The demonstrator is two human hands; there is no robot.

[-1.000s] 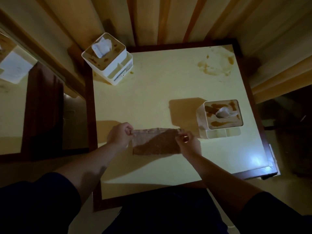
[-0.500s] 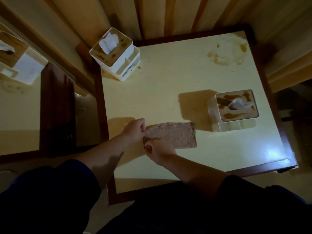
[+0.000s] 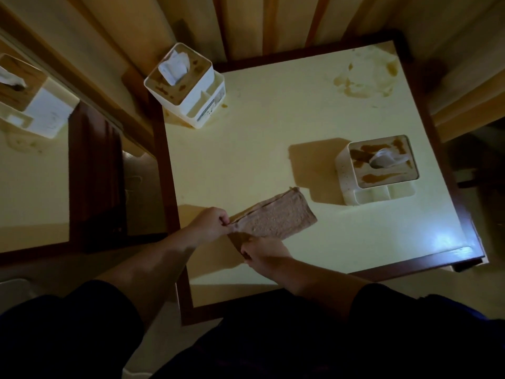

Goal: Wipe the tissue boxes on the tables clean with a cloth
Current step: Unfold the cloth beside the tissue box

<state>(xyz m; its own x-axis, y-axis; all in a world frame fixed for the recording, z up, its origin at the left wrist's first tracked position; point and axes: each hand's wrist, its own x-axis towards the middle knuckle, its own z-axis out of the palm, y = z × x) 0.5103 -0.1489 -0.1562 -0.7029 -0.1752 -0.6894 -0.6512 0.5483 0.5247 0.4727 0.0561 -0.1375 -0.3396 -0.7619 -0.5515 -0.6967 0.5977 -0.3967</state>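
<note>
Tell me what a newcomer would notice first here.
Probably the brown cloth, folded and held over the table's near edge by the left hand and right hand. Next, two stained tissue boxes: one at the far left corner, one at the right. A brown spill marks the far right corner.

Square pale-yellow table with dark wooden border: your work surface, soiled.

You have two items standing on it: a white plastic tissue box with brown smears on its lid at the far left corner, and a second white plastic tissue box with brown streaks on top near the right edge. Brown dried liquid stain marks your far right corner. Smaller brown spots lie just beside the far-left box.
</note>
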